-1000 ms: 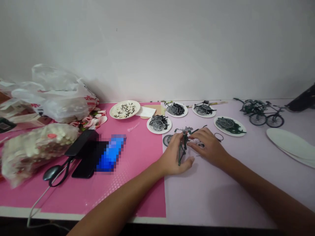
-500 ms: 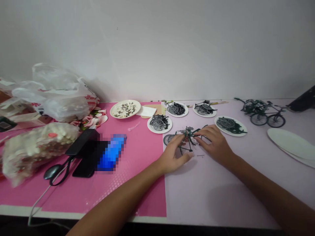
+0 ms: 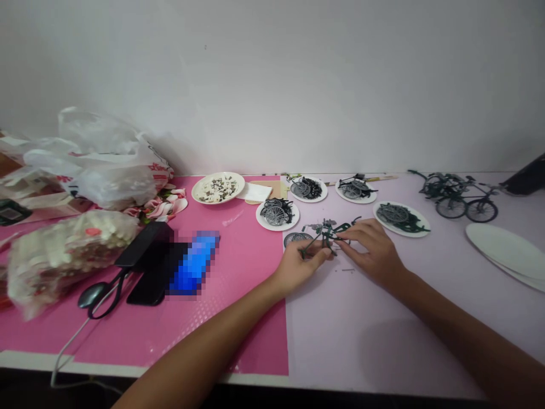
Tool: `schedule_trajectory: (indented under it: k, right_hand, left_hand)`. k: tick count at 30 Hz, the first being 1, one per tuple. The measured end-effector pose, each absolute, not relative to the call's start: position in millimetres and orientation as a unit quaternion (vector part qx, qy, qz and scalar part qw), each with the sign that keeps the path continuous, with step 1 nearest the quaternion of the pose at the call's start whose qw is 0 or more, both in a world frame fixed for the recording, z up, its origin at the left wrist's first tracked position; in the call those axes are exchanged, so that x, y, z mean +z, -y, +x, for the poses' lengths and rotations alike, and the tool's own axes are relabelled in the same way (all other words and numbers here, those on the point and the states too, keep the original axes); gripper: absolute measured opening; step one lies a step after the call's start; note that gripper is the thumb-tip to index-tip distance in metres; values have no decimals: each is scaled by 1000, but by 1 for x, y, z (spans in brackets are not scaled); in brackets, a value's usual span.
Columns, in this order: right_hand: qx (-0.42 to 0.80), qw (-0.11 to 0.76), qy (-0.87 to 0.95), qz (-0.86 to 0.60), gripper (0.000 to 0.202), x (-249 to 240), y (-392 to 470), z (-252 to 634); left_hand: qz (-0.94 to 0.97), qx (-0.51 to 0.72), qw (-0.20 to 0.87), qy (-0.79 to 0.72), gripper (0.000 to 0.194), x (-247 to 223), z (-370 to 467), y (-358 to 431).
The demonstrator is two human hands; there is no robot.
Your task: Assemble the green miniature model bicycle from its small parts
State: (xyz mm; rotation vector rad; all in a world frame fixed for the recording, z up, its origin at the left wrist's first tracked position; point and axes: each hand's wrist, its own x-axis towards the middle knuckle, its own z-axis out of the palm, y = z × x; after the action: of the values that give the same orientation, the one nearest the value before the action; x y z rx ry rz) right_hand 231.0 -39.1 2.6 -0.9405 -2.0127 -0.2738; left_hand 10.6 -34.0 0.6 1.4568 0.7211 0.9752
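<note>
Between my two hands, above the lilac part of the table, is a dark green bicycle frame piece (image 3: 327,237). My left hand (image 3: 300,264) grips its lower left part between thumb and fingers. The fingertips of my right hand (image 3: 371,245) pinch its right side. Just behind the hands lie more bicycle parts, among them a grey spoked wheel (image 3: 294,239). A small thin part (image 3: 346,270) rests on the table in front of my fingers.
White plates of dark parts (image 3: 277,226) stand behind the hands, with a bowl of small pieces (image 3: 218,188) further left. Bicycles (image 3: 466,208) and bare white plates (image 3: 506,250) are at the right. Phones (image 3: 147,289), a black device (image 3: 145,244) and plastic bags (image 3: 102,170) occupy the left.
The green frame piece has tilted over, and my left thumb has closed onto it. My right hand keeps its pinch with little movement.
</note>
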Motion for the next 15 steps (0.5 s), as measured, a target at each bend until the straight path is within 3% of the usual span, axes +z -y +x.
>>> schedule_trajectory:
  k: [9,15]
  right_hand:
    - [-127,416,829,-352,10,6,41,229]
    - [-106,374,819,-423,13,6,37,240]
  left_hand:
    - [578,423,612,-336,39,2,12,32]
    - [571,466,579,-350,47,-2,11,27]
